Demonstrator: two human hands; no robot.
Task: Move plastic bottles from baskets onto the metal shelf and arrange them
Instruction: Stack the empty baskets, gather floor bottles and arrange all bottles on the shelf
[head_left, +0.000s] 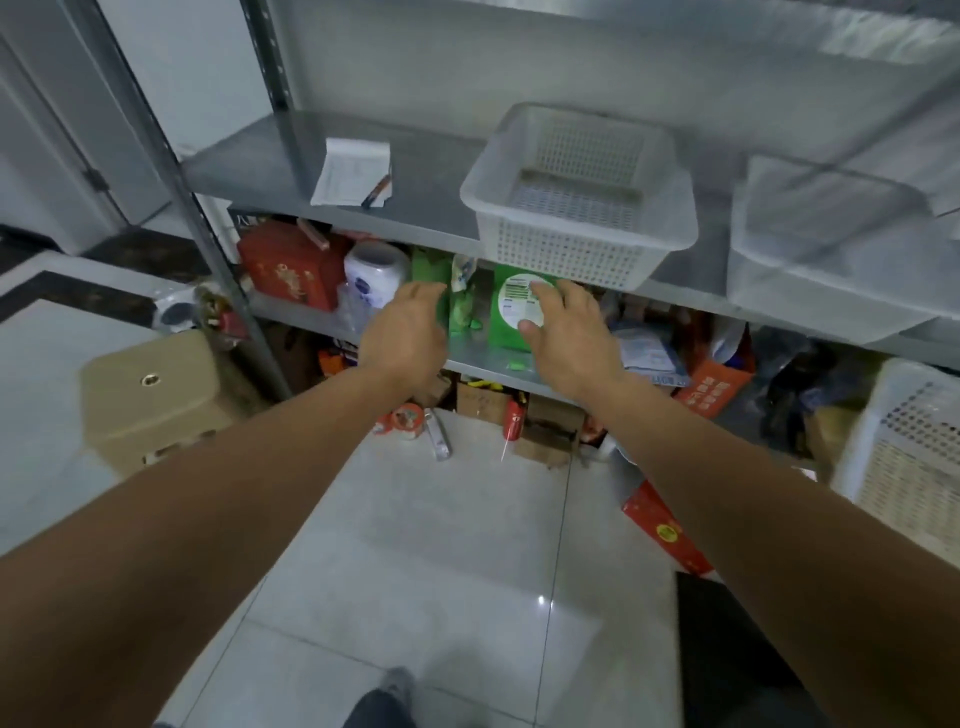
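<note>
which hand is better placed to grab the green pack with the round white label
Right. The right hand touches the green pack, thumb on its white label; the left hand reaches another green item further left.

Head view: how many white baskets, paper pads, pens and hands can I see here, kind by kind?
White baskets: 3 (shelf centre, shelf right, lower right)
Paper pad: 1
Pen: 1
Hands: 2 (left hand, right hand)
Total: 7
</note>
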